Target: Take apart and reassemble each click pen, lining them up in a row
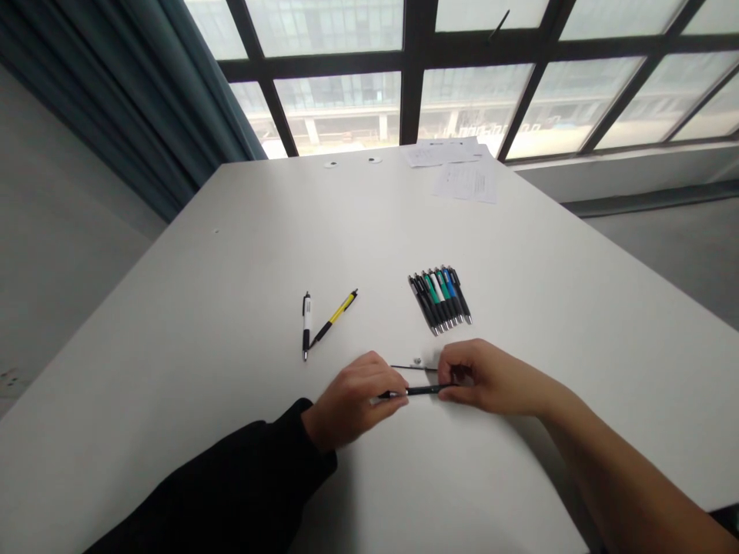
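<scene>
A black pen (424, 390) lies level between my two hands. My left hand (363, 396) pinches its left end, and my right hand (476, 375) grips its right end between thumb and fingers. Just beyond the pen, a thin dark rod (411, 367) reaches toward my right fingers; whether they touch it, I cannot tell. Small pale pieces (416, 361) lie beside the rod. To the left, a white and black pen (306, 323) and a yellow and black pen (335, 317) meet near their lower ends. Several pens (439, 300) lie side by side beyond my right hand.
The white table (231, 285) extends to the windows. Sheets of paper (466, 182) lie at its far edge, right of two small round fittings (331, 165) in the tabletop. A blue-grey curtain (138, 92) hangs at the left.
</scene>
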The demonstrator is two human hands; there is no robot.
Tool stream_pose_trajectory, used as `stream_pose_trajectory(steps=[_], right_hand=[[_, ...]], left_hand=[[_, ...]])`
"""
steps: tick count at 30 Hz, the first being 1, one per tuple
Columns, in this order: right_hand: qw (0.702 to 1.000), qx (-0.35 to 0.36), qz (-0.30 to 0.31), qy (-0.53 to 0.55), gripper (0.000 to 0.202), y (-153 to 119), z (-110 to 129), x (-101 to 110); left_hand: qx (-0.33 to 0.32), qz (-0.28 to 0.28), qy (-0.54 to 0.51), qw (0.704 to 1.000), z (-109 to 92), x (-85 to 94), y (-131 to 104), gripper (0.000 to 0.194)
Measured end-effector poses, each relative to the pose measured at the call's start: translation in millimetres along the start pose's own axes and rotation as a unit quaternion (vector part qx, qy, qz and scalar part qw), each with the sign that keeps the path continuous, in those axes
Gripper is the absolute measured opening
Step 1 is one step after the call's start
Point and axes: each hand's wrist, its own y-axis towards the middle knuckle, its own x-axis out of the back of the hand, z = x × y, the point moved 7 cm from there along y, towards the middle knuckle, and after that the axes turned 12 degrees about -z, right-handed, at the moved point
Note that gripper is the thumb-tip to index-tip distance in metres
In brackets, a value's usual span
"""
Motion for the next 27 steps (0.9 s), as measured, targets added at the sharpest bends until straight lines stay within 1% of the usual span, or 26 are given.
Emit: stream_pose_trajectory(steps=[2, 4, 9, 15, 18, 20, 21, 22, 23, 25, 26, 27], right_hand=[[0.999, 0.025, -0.01, -0.027, 0.011, 1.6, 1.4, 0.4], [0.998, 0.037, -0.02, -0.042, 0.009, 2.6, 0.8, 0.2], [0.997, 0.044, -0.034, -0.059, 0.011, 3.4, -1.9, -1.1], [0.996, 0.034, -0.044, -0.065, 0.015, 4.9, -0.5, -2.0], [0.997, 0.04, -0.049, -0.047, 0.021, 4.5, 1.3, 0.0], [0.997, 0.04, -0.065, -0.034, 0.025, 4.4, 0.0, 4.6], [0.995, 0.038, -0.089, -0.034, 0.026, 4.5, -1.5, 9.2], [0.991, 0.035, -0.125, -0.041, 0.027, 4.5, -3.2, 15.7], [0.983, 0.031, -0.173, -0.052, 0.028, 4.0, -5.2, 23.9], [0.959, 0.017, -0.273, -0.07, 0.031, 0.7, -9.3, 40.6], [0.948, 0.006, -0.309, -0.074, 0.032, -1.2, -11.6, 46.6], [0.942, -0.004, -0.326, -0.076, 0.033, -2.2, -13.8, 49.9]], left_hand=[[-0.007, 0.001, 0.017, 1.0, 1.7, -0.3, 0.4, 0.004], [0.006, -0.006, 0.04, 0.999, 5.5, 1.2, 1.0, 0.003], [0.038, -0.022, 0.074, 0.996, 11.8, 5.6, 1.9, 0.004], [0.053, -0.01, 0.082, 0.995, 15.0, 3.5, -0.4, 0.004], [0.05, -0.024, 0.072, 0.996, 13.1, 4.7, -1.0, 0.001], [0.062, -0.063, 0.06, 0.994, 12.9, 12.1, -0.1, 0.006], [0.073, -0.099, 0.058, 0.991, 14.0, 19.3, 0.3, 0.008], [0.088, -0.145, 0.059, 0.984, 16.4, 28.7, 0.2, 0.012], [0.107, -0.197, 0.063, 0.973, 20.1, 39.6, -0.9, 0.021], [0.163, -0.289, 0.069, 0.941, 31.9, 60.3, -6.2, 0.039], [0.195, -0.312, 0.064, 0.928, 39.0, 66.9, -8.8, 0.043], [0.22, -0.326, 0.062, 0.917, 45.2, 71.7, -10.9, 0.045]])
